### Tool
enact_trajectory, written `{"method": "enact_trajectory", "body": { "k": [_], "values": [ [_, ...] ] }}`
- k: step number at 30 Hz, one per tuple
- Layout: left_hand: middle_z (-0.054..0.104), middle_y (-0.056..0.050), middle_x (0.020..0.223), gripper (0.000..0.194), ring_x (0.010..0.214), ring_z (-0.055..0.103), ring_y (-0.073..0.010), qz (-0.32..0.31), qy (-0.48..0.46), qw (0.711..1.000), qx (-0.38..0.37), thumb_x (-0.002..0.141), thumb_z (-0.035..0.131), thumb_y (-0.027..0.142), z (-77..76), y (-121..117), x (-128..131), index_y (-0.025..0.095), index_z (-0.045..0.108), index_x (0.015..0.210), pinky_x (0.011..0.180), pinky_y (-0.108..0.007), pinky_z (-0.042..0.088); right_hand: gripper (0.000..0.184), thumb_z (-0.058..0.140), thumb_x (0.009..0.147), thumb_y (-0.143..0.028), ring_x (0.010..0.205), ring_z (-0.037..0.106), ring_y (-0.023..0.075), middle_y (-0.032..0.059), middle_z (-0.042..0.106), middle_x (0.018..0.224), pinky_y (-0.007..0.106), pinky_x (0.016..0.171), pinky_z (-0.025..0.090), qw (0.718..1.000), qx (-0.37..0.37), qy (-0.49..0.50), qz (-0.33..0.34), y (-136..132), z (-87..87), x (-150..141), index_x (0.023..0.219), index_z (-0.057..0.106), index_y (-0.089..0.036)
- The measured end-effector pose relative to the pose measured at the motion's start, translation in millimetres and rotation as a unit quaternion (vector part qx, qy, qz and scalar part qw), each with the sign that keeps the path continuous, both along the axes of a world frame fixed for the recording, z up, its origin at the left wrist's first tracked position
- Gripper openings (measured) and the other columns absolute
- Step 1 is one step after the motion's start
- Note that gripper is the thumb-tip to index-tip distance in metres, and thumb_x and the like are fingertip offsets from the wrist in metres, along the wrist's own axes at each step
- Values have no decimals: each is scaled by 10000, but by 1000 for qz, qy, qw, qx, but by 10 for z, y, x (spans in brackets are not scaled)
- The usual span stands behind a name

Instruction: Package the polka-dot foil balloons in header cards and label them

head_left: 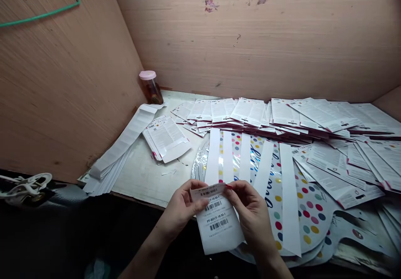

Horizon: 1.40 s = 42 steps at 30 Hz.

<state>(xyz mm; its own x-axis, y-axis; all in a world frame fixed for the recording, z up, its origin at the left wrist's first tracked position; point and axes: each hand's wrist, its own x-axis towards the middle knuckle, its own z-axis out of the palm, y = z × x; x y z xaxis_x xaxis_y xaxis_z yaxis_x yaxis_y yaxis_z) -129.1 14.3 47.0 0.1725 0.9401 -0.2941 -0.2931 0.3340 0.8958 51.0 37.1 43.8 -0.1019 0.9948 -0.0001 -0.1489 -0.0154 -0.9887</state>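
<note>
Both hands hold a short white strip of barcode labels [219, 233] near the table's front edge. My left hand [184, 204] pinches its upper left part, and my right hand [250, 212] pinches the upper right corner. The top of the strip is folded over toward me; printed codes and barcodes show on its face. Behind and to the right lie flat, round, polka-dotted foil balloons [308, 212] with blue script. Several plain white paper strips [290, 199] lie across them, side by side.
White printed packets [247, 112] with dark red edges are heaped along the back and right. A smaller packet stack [167, 139] lies left of centre, beside a folded white paper band [125, 141]. A pink-lidded jar [152, 87] stands in the corner; a green hanger [40, 16] hangs on the left panel.
</note>
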Motion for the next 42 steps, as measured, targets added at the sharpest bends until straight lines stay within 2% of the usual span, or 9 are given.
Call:
{"method": "enact_trajectory", "body": {
  "k": [4, 7, 11, 18, 27, 29, 33, 37, 42],
  "values": [
    [716, -110, 1013, 363, 911, 671, -217, 33, -73, 996, -34, 786, 768, 341, -95, -117, 120, 141, 659, 1069, 842, -334, 528, 124, 620, 904, -317, 718, 652, 174, 43, 666, 827, 294, 610, 578, 994, 48, -61, -80, -71, -101, -57, 946, 593, -204],
    [728, -103, 955, 351, 847, 684, -208, 68, -53, 996, -36, 803, 756, 353, -164, -163, 169, 138, 652, 1061, 820, -347, 540, 186, 641, 868, -166, 820, 628, 199, 60, 639, 914, 359, 715, 571, 929, 249, -220, -161, -113, -103, -55, 1045, 626, -223],
    [705, -60, 838, 333, 780, 661, -181, 31, -7, 999, -25, 792, 760, 381, -132, -198, 162, 136, 652, 990, 757, -287, 519, 294, 578, 859, -29, 984, 607, 248, 115, 669, 1037, 421, 843, 547, 839, 443, -318, -9, -103, -16, -59, 1091, 657, -190],
    [640, -36, 790, 255, 769, 592, -180, -63, 187, 977, 83, 946, 524, 354, 99, -268, 75, 153, 679, 915, 671, -241, 442, 209, 583, 897, -101, 852, 652, 184, 95, 685, 982, 314, 705, 577, 881, 374, -272, 100, -26, 54, -45, 1072, 646, -197],
    [642, -39, 766, 276, 668, 555, -162, -92, 303, 934, 168, 974, 420, 270, 130, -259, 111, 174, 672, 913, 641, -247, 424, 283, 592, 848, -43, 944, 703, 236, 93, 743, 1000, 414, 824, 606, 847, 455, -267, 66, -18, 33, -18, 1073, 670, -197],
    [650, -41, 788, 278, 695, 568, -166, -81, 277, 944, 162, 976, 433, 285, 138, -243, 130, 177, 688, 963, 674, -250, 443, 234, 614, 845, -70, 934, 712, 243, 91, 750, 991, 421, 826, 609, 877, 415, -240, 22, -10, 9, -20, 1026, 687, -198],
    [683, -63, 870, 295, 780, 614, -192, -27, 192, 975, 109, 968, 468, 348, 91, -135, 150, 168, 687, 1054, 705, -265, 482, 155, 530, 950, -215, 837, 738, 234, 70, 755, 914, 435, 760, 626, 971, 162, -35, -173, 69, 50, -19, 935, 683, -194],
    [651, -45, 757, 286, 683, 585, -177, 65, 238, 964, 94, 944, 490, 383, 36, 66, 192, 157, 665, 928, 591, -243, 444, 169, 602, 892, -133, 913, 730, 269, 60, 742, 988, 493, 792, 618, 908, 304, -46, -284, 92, 185, -14, 1011, 692, -212],
    [521, 12, 591, 236, 528, 425, -123, 146, 414, 885, 156, 926, 477, 290, 136, 279, 277, 186, 567, 735, 513, -243, 308, 521, 701, 782, -36, 1147, 635, 329, 128, 703, 1172, 479, 853, 616, 777, 545, -304, -78, -70, 275, -220, 1273, 597, -177]
  ]
}}
